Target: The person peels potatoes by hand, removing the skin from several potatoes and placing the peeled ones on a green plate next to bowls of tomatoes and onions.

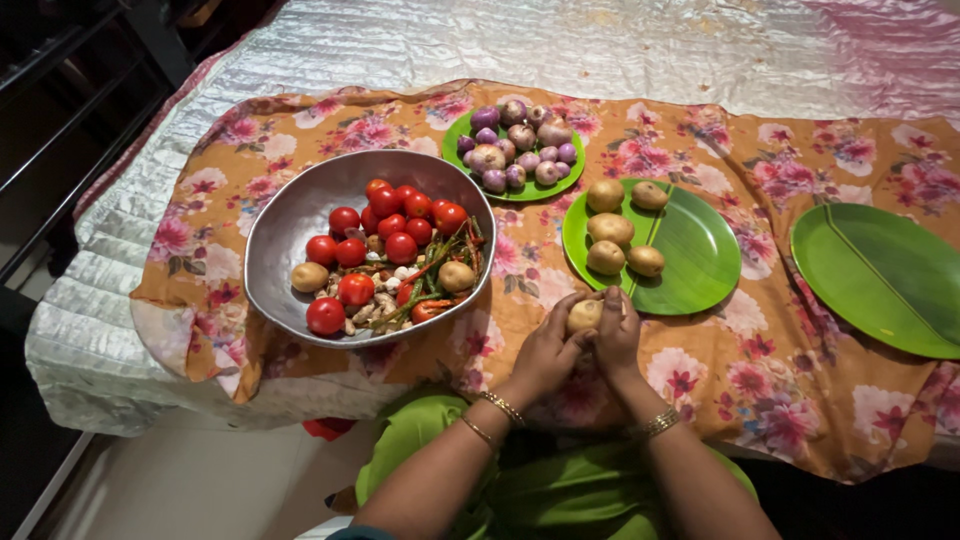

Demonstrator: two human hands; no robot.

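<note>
Holding a potato (584, 315) between both hands, I see it sitting just below the near rim of the middle green plate (700, 262), above the flowered cloth (760, 380). My left hand (547, 352) cups it from the left with the fingers curled round it, and my right hand (618, 335) presses against its right side, thumb up along the top; both grips are closed on that one potato and touch each other around it. Gold bangles show on both wrists.

The middle green plate carries five more potatoes (612, 228) grouped on its left half. Further back, a smaller green plate (462, 135) holds a heap of purple onions (517, 145). To the right lies another green leaf-shaped plate (885, 275) with nothing on it.

To the left of my hands stands a large metal bowl (290, 220) with red tomatoes (385, 225), two potatoes, green chillies and pale garlic cloves mixed together. All of this rests on the flowered cloth, spread over a shiny white bedcover (600, 45) on a bed.
</note>
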